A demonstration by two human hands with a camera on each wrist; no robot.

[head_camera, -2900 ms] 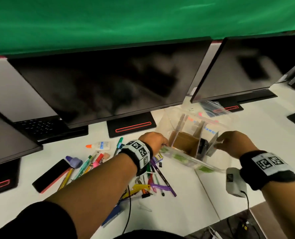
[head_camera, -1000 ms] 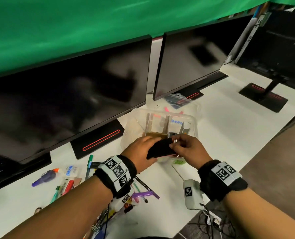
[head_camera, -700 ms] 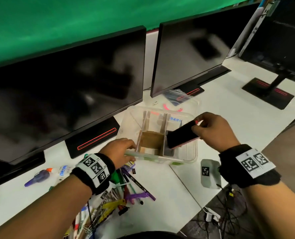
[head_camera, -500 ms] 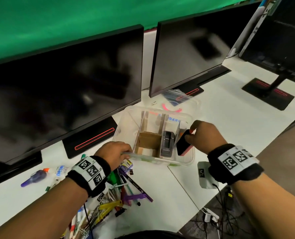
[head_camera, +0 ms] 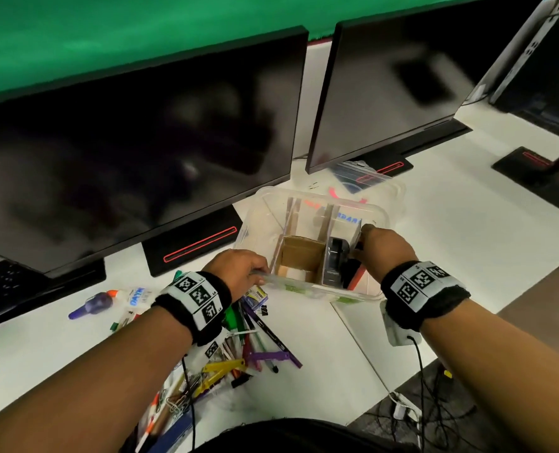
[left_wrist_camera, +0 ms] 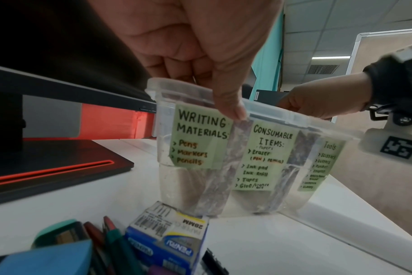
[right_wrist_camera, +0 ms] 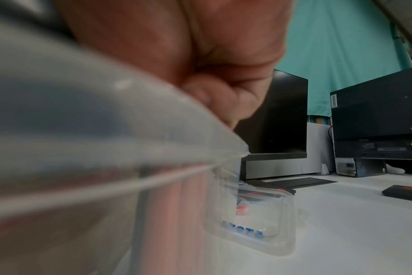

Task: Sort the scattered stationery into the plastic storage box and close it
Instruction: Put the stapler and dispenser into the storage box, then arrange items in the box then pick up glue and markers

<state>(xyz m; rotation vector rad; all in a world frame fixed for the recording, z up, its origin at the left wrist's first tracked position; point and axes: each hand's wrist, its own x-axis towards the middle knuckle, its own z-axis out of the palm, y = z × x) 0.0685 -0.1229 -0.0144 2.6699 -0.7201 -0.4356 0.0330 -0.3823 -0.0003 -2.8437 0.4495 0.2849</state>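
Storage box (head_camera: 374, 217) contents behind right hand (head_camera: 381, 248)

Two dark monitors (head_camera: 147, 132) stand before a green backdrop (head_camera: 108, 34) on the white desk (head_camera: 435, 230).

1. My head view is evenly lit from overhead; monitors (head_camera: 134, 152) show soft blurred reflections, edges bend.
2. My right wrist view is blurred: the box wall (right_wrist_camera: 82, 148) fills it, unfocused.
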